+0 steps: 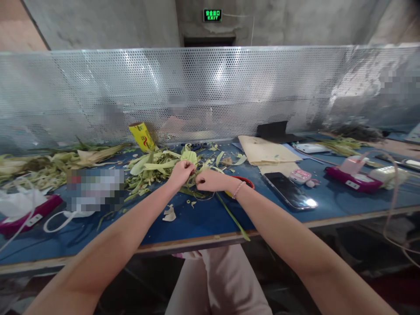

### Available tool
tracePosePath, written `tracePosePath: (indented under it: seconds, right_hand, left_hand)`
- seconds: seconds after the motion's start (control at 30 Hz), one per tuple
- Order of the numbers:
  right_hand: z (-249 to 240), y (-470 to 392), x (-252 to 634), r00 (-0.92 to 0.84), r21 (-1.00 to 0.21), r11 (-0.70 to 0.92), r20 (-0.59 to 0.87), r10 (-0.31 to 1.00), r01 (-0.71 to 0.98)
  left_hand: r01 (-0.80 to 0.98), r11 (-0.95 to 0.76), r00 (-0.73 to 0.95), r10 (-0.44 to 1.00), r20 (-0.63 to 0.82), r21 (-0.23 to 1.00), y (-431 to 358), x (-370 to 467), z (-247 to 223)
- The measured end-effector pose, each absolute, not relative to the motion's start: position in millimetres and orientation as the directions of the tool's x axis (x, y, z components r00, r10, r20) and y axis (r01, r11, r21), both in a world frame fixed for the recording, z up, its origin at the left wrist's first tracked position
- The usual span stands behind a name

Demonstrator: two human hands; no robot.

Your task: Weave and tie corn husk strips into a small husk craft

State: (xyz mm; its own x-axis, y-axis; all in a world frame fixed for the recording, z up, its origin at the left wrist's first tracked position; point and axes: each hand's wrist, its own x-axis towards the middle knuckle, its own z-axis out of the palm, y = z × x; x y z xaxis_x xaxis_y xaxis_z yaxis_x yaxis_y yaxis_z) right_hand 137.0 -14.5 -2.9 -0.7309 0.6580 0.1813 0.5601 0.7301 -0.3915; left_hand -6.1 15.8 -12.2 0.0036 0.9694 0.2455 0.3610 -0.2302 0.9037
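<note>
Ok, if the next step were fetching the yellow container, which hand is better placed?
Left, probably: the left hand is nearer the yellow container, which sits on that side behind the leaf strips. The right hand would have to reach across.

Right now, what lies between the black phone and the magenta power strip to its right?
A small pink case and a round trinket beside it, on the blue tabletop; head view.

On the table [197,223], 1 leaf pile [144,175] is spread left of 1 phone [285,188]; 1 tube [142,136] is set behind, before the perforated screen [210,87]. 2 power strips [354,181] are placed, 1 per side.
</note>
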Motion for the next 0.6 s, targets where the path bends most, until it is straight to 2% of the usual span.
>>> tracePosePath:
  seconds: [0.07, 0.13, 0.2, 0.3, 0.43, 0.53, 0.6]
  right_hand:
    - [-4.4, -10.4, 139.7, -0.683, -0.338, 0.738, 0.287, 0.672, 0.585]
    - [-5.3, -5.6, 143.4, -0.657, -0.289, 0.749, 0.361, 0.662, 0.597]
    - [-4.2, -2.4, 147.9, -0.653, -0.256, 0.752, 0.379, 0.656, 0.607]
    - [1.7, -2.5, 157.1, -0.626, -0.246, 0.713, 0.35, 0.697, 0.657]
    - [11.9, -6.1, 174.2, -0.426, -0.237, 0.477, 0.237, 0.873, 0.846]
    - [15.4, -7.3, 183.8, -0.312, -0.145, 0.312, 0.019, 0.95, 0.939]
    - [16.1, -8.8, 186.0, -0.273, -0.113, 0.259, -0.136, 0.952, 0.959]
  left_hand:
    - [0.451, -0.249, 0.097, 0.968, 0.231, 0.857, 15.1, -12.0, -10.1]
    - [0.519, -0.235, 0.219, 0.966, 0.137, 0.822, 11.5, -14.6, -7.2]
    - [0.491, -0.169, 0.312, 0.95, 0.008, 0.855, 6.3, -13.5, -3.9]
    - [0.424, -0.072, 0.29, 0.955, -0.06, 0.903, 1.1, -9.6, 0.3]
    - [0.383, -0.113, 0.155, 0.986, 0.057, 0.917, 5.9, -11.1, 1.4]
    - [0.376, -0.206, 0.075, 0.979, 0.191, 0.904, 13.0, -16.8, -0.5]
    - [0.402, -0.241, 0.04, 0.968, 0.246, 0.883, 16.2, -20.7, -1.7]
